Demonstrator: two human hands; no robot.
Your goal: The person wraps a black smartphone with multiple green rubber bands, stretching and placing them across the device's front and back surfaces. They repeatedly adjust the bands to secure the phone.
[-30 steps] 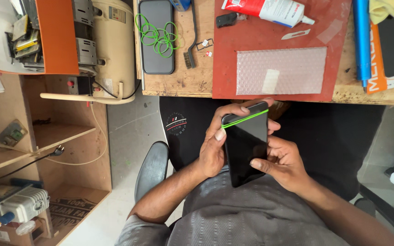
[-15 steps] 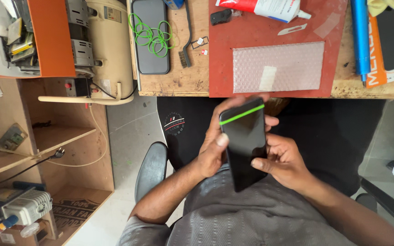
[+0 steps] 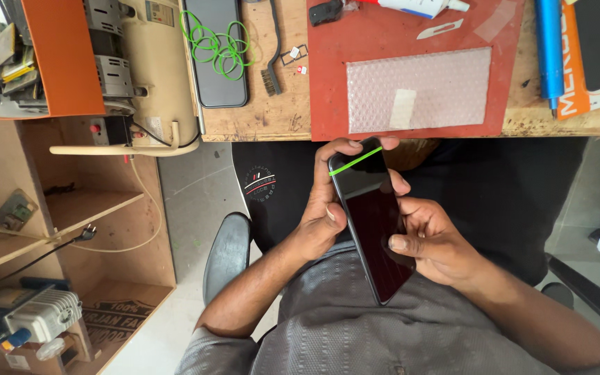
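I hold a black smartphone [image 3: 371,219] over my lap, screen dark and facing up. A green rubber band [image 3: 354,162] is stretched across its top end. My left hand [image 3: 324,205] grips the phone's left edge, fingers curled over the top corner. My right hand [image 3: 432,239] supports the right side, with the thumb resting on the lower part of the screen.
A wooden workbench [image 3: 279,118] carries a red mat [image 3: 390,42] with a bubble-wrap sheet [image 3: 418,90], a second phone [image 3: 218,62] under loose green rubber bands [image 3: 220,45], a small brush [image 3: 270,66], a blue cylinder [image 3: 548,48] and a glue tube [image 3: 418,7]. Shelves with equipment stand at left.
The phone has tilted so more of its screen faces up, and my right thumb now rests on the lower screen. The view shifted slightly towards the bench.
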